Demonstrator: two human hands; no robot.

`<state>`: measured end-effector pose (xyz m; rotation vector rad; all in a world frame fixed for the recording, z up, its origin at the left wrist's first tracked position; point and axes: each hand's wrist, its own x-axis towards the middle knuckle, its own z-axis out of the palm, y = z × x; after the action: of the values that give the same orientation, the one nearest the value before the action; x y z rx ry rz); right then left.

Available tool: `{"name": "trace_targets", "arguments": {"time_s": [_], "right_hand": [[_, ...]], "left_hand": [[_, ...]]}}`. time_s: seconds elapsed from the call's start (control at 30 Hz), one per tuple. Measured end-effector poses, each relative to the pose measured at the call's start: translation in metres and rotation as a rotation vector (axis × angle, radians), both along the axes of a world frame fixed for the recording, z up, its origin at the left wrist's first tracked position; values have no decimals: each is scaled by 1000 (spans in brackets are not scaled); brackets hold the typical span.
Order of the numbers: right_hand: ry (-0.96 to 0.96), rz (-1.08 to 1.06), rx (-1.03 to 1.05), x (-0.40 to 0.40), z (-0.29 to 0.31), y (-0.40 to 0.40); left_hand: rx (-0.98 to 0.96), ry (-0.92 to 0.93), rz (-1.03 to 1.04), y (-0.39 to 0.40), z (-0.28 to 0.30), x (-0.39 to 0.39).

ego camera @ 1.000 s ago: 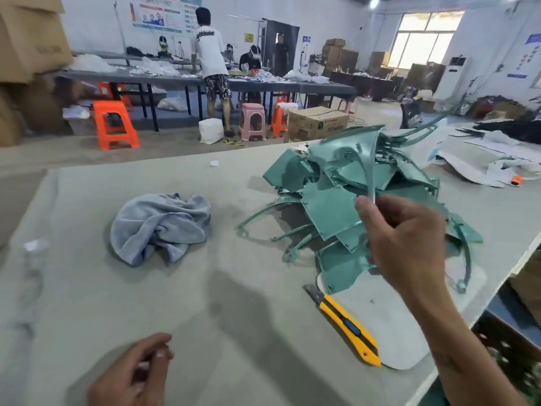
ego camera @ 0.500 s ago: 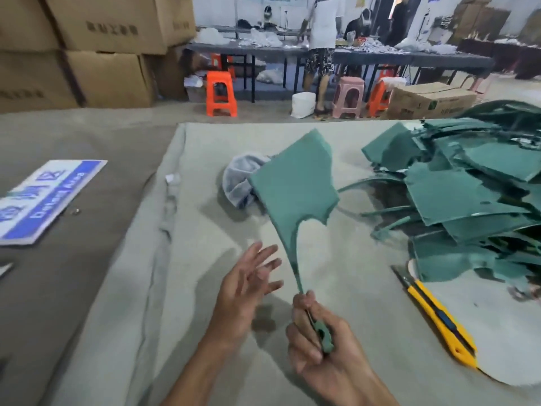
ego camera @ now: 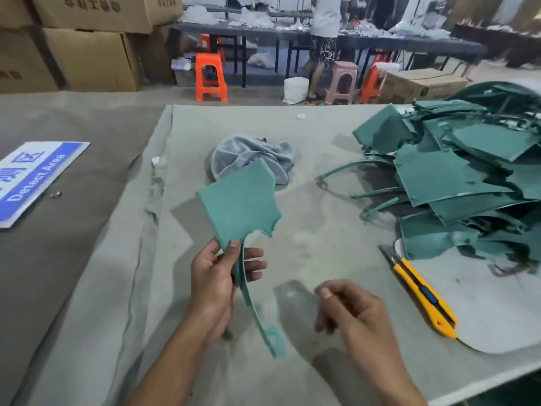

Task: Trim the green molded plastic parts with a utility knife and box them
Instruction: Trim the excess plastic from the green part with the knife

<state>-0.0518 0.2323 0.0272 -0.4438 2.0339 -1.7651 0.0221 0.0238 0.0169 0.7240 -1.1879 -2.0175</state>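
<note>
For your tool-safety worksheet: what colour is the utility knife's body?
Yellow, with a blue slider: the utility knife, seen in the head view.

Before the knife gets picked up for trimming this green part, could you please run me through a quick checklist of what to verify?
1. Part secured: the left hand grips the green molded part at the neck below its flat panel, off the table. Ok.
2. Knife hand free: the right hand holds nothing, its fingers loosely curled. Ok.
3. Utility knife within reach: it lies on the table right of the right hand. Ok.
4. Blade state: a blade tip looks exposed at the far end. Not ok for a careless grab.
5. Box for finished parts: none identifiable near the hands. Cannot tell.
</note>
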Motion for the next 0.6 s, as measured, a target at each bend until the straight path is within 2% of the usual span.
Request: {"name": "trace_targets", "arguments": {"time_s": [0.07, 0.13, 0.2, 0.3, 0.47, 0.53, 0.6], "right_hand": [[374, -420, 219, -37, -6, 36], [600, -613, 533, -74, -9, 71], [577, -521, 779, -100, -13, 93], [529, -305, 980, -110, -20, 95], [613, -313, 904, -108, -20, 79], [620, -354, 754, -105, -19, 68], [614, -304, 499, -96, -15, 46]], "left_hand": [[6, -15, 25, -1, 1, -1], [16, -18, 34, -1, 2, -2], [28, -24, 31, 0, 3, -3], [41, -41, 36, 2, 4, -3], [47, -34, 62, 0, 10, -2], [84, -30, 65, -2, 12, -2], [119, -24, 73, -6, 12, -3]]}}
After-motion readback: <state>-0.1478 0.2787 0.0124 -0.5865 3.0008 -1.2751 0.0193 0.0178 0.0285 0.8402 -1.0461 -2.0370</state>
